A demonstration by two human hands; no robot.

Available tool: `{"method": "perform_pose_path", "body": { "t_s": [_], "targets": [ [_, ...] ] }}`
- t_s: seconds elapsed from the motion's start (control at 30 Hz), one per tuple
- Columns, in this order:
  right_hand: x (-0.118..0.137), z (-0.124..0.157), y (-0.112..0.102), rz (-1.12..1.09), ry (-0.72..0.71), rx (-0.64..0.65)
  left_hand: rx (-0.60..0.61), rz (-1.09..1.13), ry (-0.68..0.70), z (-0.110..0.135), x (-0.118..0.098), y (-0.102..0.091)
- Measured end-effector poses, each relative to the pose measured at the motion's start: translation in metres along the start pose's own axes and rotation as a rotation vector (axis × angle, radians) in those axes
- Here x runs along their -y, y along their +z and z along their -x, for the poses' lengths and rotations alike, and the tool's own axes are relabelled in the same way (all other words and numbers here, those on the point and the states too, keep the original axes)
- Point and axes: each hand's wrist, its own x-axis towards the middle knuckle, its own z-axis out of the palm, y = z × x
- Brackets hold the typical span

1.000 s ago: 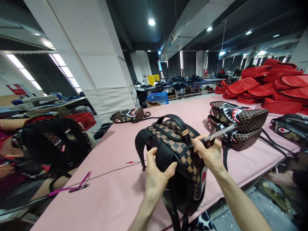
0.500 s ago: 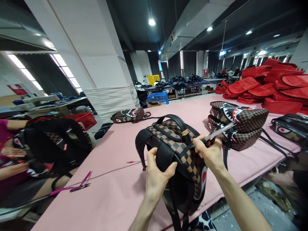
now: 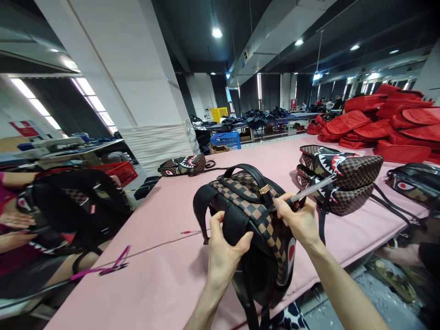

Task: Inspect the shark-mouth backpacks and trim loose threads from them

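A brown-and-black checkered backpack [image 3: 242, 182] with black straps and a top handle stands tilted at the near edge of the table. My left hand [image 3: 222, 252] grips the padded black shoulder strap [image 3: 235, 224], thumb and fingers on either side. In my right hand [image 3: 299, 221] is a slim pen-like tool with a clear grey handle [image 3: 313, 188], pinched near its dark tip. That tip meets the bag's top seam, just below the handle's gold buckle [image 3: 264, 189]; my fingers partly hide the contact.
Two checkered shark-face bags [image 3: 357, 172] lie stacked to the right, before a pile of red bags [image 3: 371, 121]. Another checkered bag [image 3: 182, 165] lies farther back. Pink ribbon with black snips [image 3: 113, 268] rests on the pink table [image 3: 154, 288]. A co-worker's hand [image 3: 19, 215] holds a black backpack [image 3: 82, 206] at left.
The tool's handle has tilted and shifted very slightly in my right hand. My left hand and the backpack hold their place. At left, the co-worker's backpack has moved a little.
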Motion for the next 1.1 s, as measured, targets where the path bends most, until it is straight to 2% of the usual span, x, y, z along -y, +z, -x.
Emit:
{"method": "perform_pose_path", "body": {
  "t_s": [1.1],
  "targets": [
    [-0.0004,0.0002,0.0006,-0.049,0.018,-0.003,0.011,-0.003,0.005,0.0007,0.0017,0.0015]
  ]
}}
